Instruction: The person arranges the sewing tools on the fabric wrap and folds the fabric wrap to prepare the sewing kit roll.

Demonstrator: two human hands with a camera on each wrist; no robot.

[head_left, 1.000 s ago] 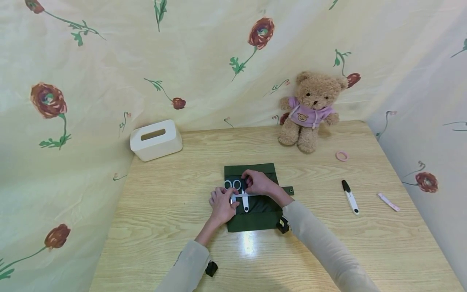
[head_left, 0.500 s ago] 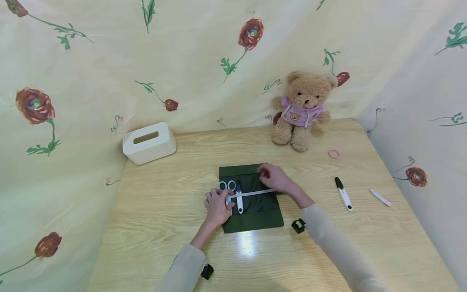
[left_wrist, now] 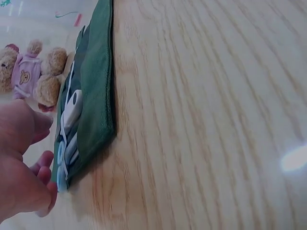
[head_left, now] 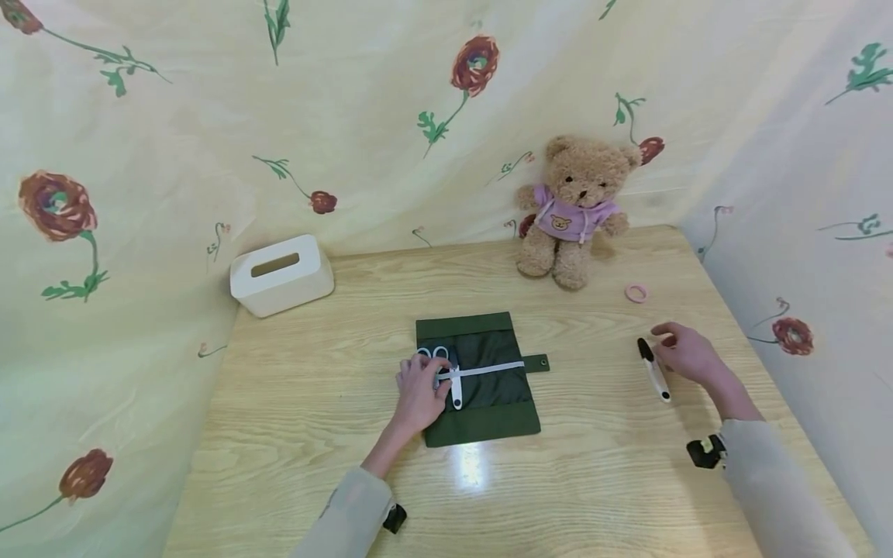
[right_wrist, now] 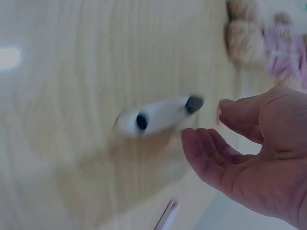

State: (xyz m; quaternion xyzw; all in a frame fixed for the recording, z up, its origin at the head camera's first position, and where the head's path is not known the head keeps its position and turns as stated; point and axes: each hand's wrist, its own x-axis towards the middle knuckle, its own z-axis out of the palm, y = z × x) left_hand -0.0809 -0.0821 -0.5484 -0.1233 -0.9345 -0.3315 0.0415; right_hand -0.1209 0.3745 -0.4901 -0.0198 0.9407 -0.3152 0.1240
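Note:
Over the left side of an unfolded green fabric pouch (head_left: 481, 425), my left hand (head_left: 418, 391) lies with relaxed fingers at a pair of scissors (head_left: 441, 353) with pale blue handles. A white elastic strap (head_left: 488, 370) crosses the pouch, over the scissors and a white tool with a dark end (head_left: 456, 391). To the right, my right hand (head_left: 687, 353) is just beside a similar white tool with a black cap (head_left: 656, 376) lying on the table. In the right wrist view, thumb and fingers (right_wrist: 201, 153) are parted near its black end, with nothing between them.
A pink ring (head_left: 636, 293) lies farther back on the right. At the back of the wooden table (head_left: 314, 434) a teddy bear (head_left: 575, 209) sits against the patterned wall covering, and a white tissue box (head_left: 282, 275) stands left. A small pale strip (right_wrist: 167, 213) shows near the right hand.
My right hand has left the pouch and strap and moved right to the white tool with the black cap. The left hand has stayed at the scissors; the view has shifted slightly.

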